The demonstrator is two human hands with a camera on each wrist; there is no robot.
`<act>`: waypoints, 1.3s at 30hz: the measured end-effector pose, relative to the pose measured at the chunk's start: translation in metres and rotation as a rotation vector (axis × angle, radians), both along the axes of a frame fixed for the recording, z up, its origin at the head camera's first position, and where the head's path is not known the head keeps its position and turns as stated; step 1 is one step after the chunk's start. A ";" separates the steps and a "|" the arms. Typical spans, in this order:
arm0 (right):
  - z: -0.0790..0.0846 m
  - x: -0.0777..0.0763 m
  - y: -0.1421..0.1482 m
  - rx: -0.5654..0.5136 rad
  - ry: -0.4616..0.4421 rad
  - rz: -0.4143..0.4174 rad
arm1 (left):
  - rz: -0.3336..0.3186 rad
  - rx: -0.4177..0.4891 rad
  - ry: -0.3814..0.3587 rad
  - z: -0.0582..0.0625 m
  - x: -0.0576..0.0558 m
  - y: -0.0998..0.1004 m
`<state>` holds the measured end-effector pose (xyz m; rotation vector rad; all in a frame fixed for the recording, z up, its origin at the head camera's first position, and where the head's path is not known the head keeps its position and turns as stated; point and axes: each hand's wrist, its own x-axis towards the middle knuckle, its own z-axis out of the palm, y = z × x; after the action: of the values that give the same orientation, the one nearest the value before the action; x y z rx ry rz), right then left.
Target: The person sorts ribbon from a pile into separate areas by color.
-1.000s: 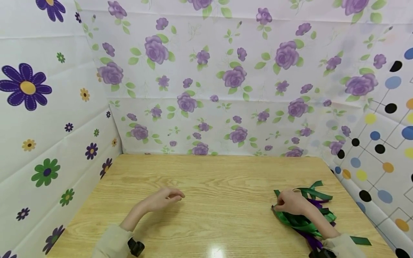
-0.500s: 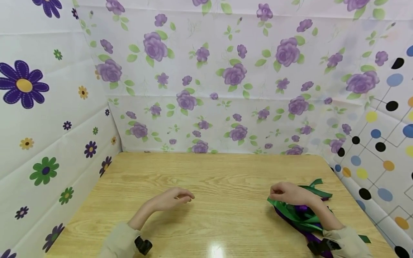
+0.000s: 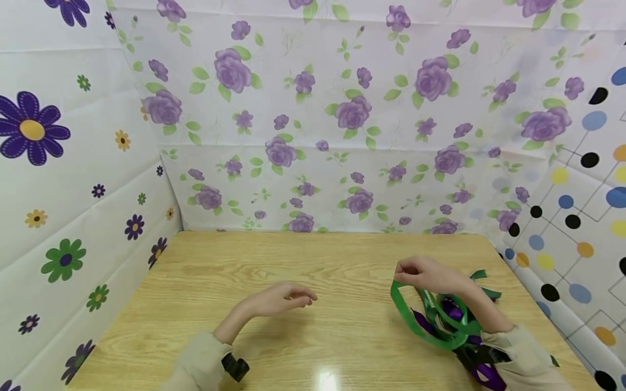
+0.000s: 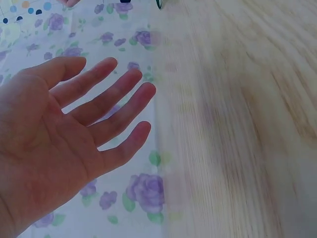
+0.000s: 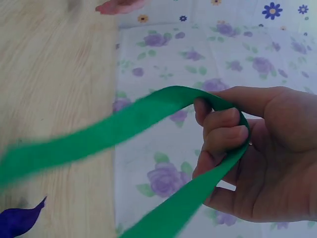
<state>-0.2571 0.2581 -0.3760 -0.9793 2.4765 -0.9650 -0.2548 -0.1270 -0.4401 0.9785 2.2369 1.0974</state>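
Observation:
My right hand [image 3: 430, 273] pinches a green ribbon [image 3: 408, 315] above the right side of the table. In the right wrist view the green ribbon [image 5: 124, 124] loops past the thumb and curled fingers, and both lengths hang away to the left. Below and behind that hand lies a tangle of green and purple ribbons [image 3: 452, 309], partly covered by the wrist and sleeve. Over the middle of the table hovers my left hand [image 3: 281, 300], holding nothing. Its fingers [image 4: 119, 99] are spread and slightly bent in the left wrist view.
A light wood table [image 3: 342, 260] spans the width in front of me. White cloth with purple roses [image 3: 352, 114] hangs behind it; a daisy-printed cloth [image 3: 68, 190] stands at the left and a dotted one [image 3: 582, 217] at the right. Black cameras are strapped to both wrists.
The right hand has risen from the pile and moved slightly left, drawing a length of green ribbon up with it. The left hand has drifted right toward the middle.

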 end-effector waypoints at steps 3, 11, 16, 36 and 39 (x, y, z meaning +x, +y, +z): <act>0.009 0.000 -0.007 -0.010 0.010 0.008 | -0.007 0.017 0.000 0.003 0.000 0.010; 0.032 0.000 -0.032 -0.066 -0.034 0.067 | 0.027 0.182 0.016 0.018 -0.003 0.040; 0.040 -0.001 -0.046 -0.074 -0.052 0.092 | 0.014 0.256 0.015 0.024 -0.004 0.055; 0.056 -0.014 -0.067 -0.229 -0.109 0.040 | -0.230 0.708 -0.166 0.028 -0.019 0.063; 0.056 -0.019 -0.065 -0.231 -0.110 0.029 | -0.262 0.711 -0.234 0.030 -0.023 0.054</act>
<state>-0.2764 0.1935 -0.3204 -0.9988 2.2911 -1.2814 -0.2776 -0.0730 -0.4104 1.2808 1.4842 1.8151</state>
